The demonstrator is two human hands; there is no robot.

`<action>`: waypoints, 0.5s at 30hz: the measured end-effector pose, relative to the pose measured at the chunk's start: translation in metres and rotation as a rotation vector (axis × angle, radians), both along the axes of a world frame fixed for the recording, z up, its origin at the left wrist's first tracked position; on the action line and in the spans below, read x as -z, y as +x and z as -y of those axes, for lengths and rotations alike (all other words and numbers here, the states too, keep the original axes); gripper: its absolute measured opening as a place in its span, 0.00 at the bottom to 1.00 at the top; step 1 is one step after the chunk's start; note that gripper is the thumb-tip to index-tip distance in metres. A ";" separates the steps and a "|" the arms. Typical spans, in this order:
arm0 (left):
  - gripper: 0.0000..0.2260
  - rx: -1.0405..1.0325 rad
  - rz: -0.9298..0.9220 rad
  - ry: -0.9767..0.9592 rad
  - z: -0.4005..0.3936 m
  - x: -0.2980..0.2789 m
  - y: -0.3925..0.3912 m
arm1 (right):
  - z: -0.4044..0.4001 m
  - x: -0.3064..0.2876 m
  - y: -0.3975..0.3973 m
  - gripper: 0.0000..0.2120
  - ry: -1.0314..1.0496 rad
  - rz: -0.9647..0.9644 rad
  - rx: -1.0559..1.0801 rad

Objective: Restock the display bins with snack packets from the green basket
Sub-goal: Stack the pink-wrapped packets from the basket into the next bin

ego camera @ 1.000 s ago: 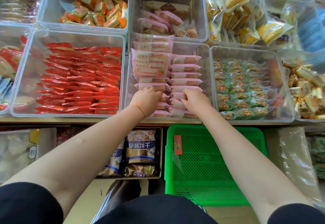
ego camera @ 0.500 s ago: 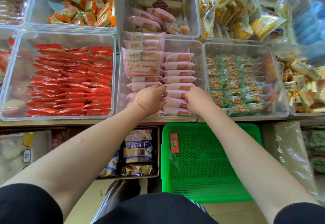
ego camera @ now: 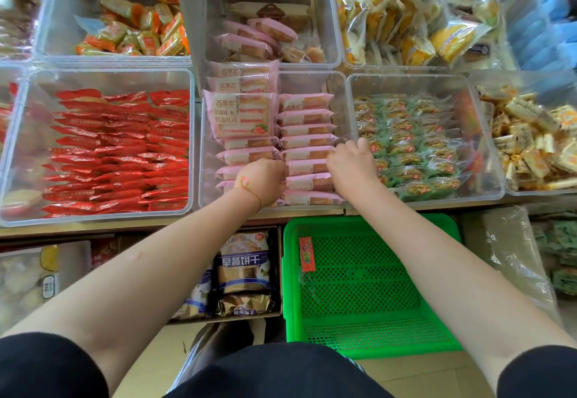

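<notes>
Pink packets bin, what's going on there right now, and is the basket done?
A person has both hands in the clear bin of pink packets, tidying the rows. The left hand rests curled on the packets near the bin's front; the right hand is at the right-hand row, against the bin's side wall. Whether either hand actually grips a packet cannot be seen. The green basket below is nearly empty: only one small red-orange packet lies in it.
</notes>
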State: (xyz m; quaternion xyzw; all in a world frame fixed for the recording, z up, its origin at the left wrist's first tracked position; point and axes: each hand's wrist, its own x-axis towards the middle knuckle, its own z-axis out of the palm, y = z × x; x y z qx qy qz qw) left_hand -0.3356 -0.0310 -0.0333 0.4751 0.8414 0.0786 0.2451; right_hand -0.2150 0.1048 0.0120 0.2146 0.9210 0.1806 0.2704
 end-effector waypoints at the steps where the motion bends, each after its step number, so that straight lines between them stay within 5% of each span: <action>1: 0.04 -0.023 -0.010 -0.020 0.001 -0.002 -0.001 | 0.001 -0.002 0.001 0.09 -0.028 0.007 0.008; 3: 0.06 -0.009 -0.040 -0.106 0.002 -0.007 -0.001 | 0.005 -0.005 0.004 0.03 -0.109 0.016 0.006; 6: 0.08 0.049 -0.080 -0.219 0.004 -0.007 0.004 | 0.006 0.004 0.006 0.09 -0.227 0.114 0.017; 9: 0.08 0.014 -0.107 -0.223 0.004 -0.003 0.010 | -0.002 0.029 0.008 0.07 -0.210 0.142 -0.093; 15: 0.08 0.032 -0.116 -0.252 0.000 -0.004 0.014 | 0.004 0.011 -0.001 0.03 -0.256 0.273 0.015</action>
